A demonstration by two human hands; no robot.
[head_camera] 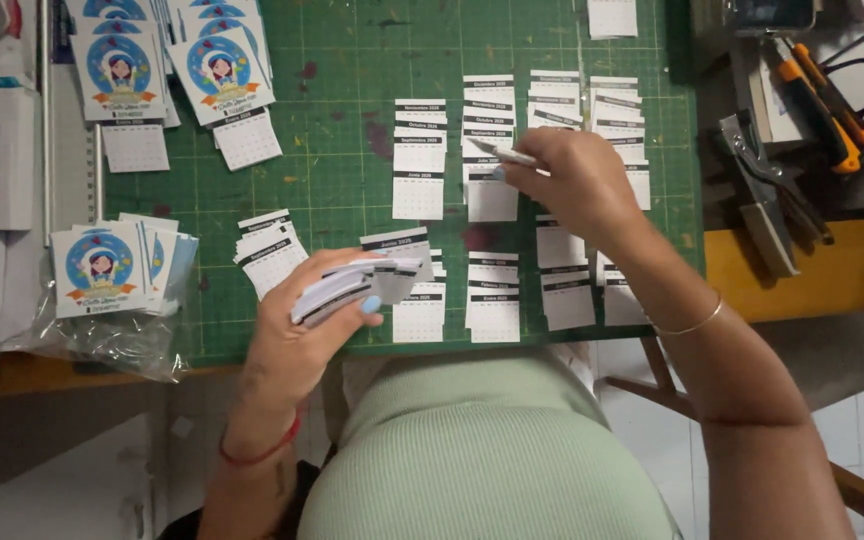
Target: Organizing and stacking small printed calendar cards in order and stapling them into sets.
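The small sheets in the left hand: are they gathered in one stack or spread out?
Gathered: the left hand grips the small sheets as one stack.

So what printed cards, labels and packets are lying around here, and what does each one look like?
Stack of small slips: in the left hand, white with black top bands.
Slip: pinched by the right hand, white.
Rows of slips: on the green mat, white, black headers.
Picture cards: top left, white with a round blue cartoon.
Clear bag of cards: left edge, same design.
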